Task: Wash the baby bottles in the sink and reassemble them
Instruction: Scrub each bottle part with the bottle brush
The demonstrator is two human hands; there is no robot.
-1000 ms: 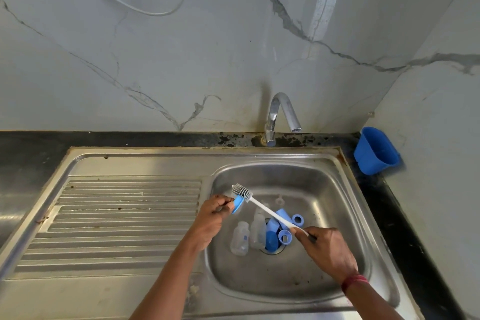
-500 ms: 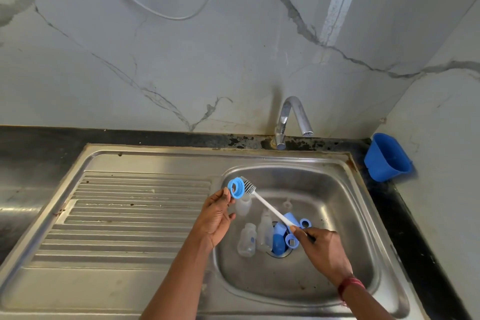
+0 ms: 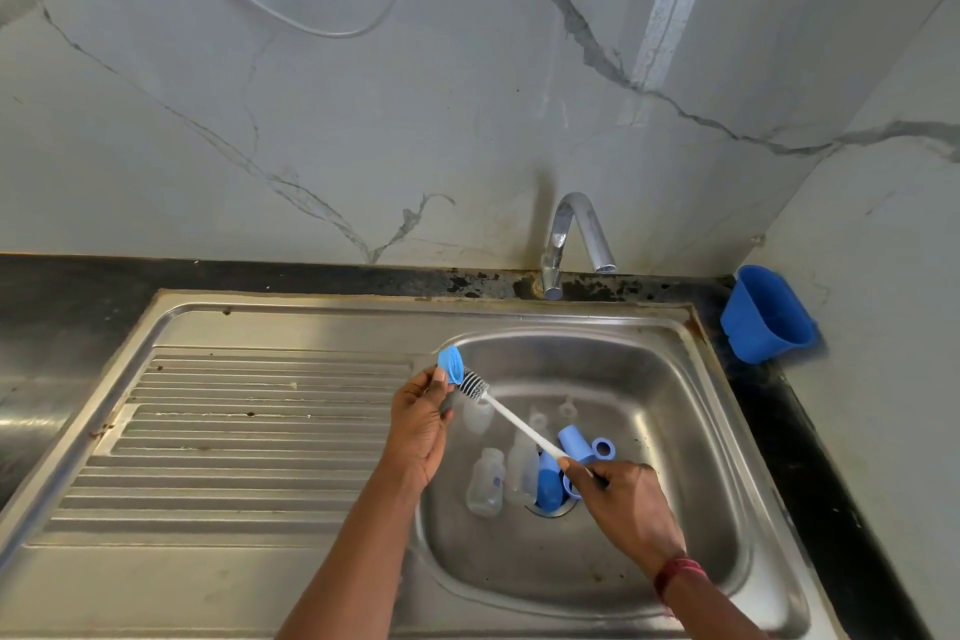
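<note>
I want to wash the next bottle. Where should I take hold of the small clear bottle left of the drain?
Grip the small clear bottle round its wide body, from above and its left side: its narrow neck points toward the tap, and another clear bottle lies close on its right.

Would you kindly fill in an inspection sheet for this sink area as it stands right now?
Surface: steel sink with ribbed drainboard.
Job's things: blue ring against the bristles of the brush; clear bottles and blue caps lie in the basin near the drain.
Clutter: blue cup by the right wall.
Grippers: left hand holds the ring; right hand grips the brush handle.
Cables: white cable looping on the wall.
Surroundings: marble-pattern walls, black counter, tap.
</note>
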